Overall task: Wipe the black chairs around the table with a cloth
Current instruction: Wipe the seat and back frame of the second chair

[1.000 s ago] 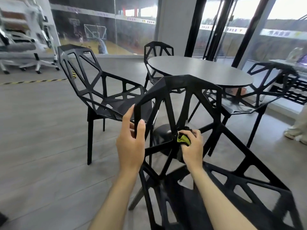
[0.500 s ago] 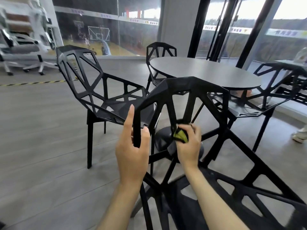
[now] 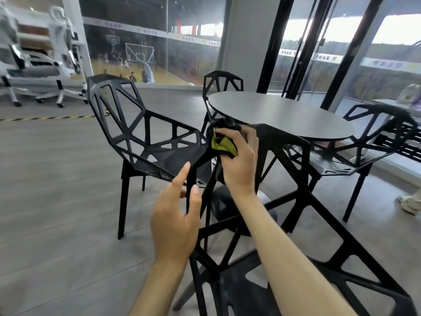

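A black open-frame chair [image 3: 303, 201] stands right in front of me, its backrest toward me. My right hand [image 3: 239, 163] grips a black and yellow-green cloth [image 3: 222, 142] and presses it against the top left corner of that backrest. My left hand [image 3: 175, 215] holds the backrest's left upright strut between thumb and fingers. Three more black chairs surround the round grey table [image 3: 280, 112]: one at the left [image 3: 141, 133], one behind the table [image 3: 222, 85], one at the right [image 3: 373, 137].
White office chairs [image 3: 38, 71] stand at the far left behind a yellow-black floor stripe [image 3: 45, 118]. Glass walls and dark pillars [image 3: 275, 44] line the back. A person's shoe [image 3: 410, 202] shows at the right edge. The table's round base [image 3: 225, 204] sits behind the near chair.
My right hand has carried the cloth up from the middle struts of the backrest to its top left corner. My left hand keeps hold of the left strut.
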